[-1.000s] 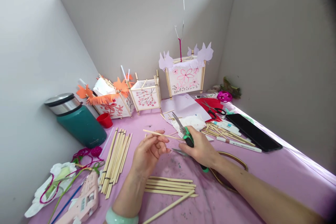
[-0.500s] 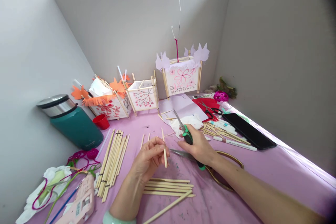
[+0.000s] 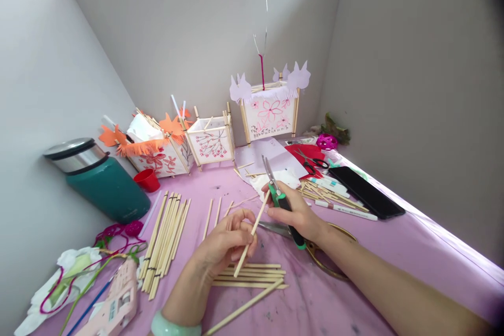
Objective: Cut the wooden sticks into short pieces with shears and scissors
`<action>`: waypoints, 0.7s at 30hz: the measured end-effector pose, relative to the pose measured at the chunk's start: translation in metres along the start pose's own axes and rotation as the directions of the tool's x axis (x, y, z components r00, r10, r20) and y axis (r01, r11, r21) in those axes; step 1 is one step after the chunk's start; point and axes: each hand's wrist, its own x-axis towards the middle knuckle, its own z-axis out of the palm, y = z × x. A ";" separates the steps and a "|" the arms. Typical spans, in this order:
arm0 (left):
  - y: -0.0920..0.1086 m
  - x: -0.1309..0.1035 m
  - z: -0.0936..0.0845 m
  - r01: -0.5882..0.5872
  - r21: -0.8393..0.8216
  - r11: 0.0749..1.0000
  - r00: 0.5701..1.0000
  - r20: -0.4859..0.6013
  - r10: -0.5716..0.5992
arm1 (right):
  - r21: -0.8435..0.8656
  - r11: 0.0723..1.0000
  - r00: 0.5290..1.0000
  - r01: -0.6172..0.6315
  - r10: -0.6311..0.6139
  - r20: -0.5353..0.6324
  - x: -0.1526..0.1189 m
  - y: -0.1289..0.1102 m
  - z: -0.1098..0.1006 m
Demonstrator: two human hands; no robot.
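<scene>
Left hand [image 3: 226,244] pinches bamboo stick [image 3: 252,233]; right hand [image 3: 299,215] grips green snips [image 3: 280,200], mid-table

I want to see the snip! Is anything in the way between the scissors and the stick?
Nothing visible. The right hand holds the green-handled scissors right at the upper end of the bamboo stick, which the left hand pinches. No other thing lies between blades and stick.

Grey walls [image 3: 197,37], pink tabletop [image 3: 394,252]
</scene>
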 end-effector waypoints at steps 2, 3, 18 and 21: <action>0.000 0.000 -0.001 0.019 -0.002 1.000 1.000 -0.007 -0.019 | -0.023 1.000 1.000 0.008 -0.008 0.009 -0.002 -0.001 0.001; -0.001 0.000 -0.001 0.031 -0.004 1.000 0.999 -0.009 -0.031 | -0.027 1.000 1.000 0.006 -0.006 0.014 -0.002 0.000 0.001; 0.001 0.002 -0.002 -0.009 -0.081 0.997 0.989 -0.148 -0.003 | -0.367 0.930 0.999 0.034 -0.033 0.008 -0.002 0.001 0.012; 0.002 0.003 -0.004 -0.052 -0.096 0.994 0.978 -0.204 0.032 | -0.468 0.883 0.997 -0.035 -0.002 -0.079 0.001 0.003 0.010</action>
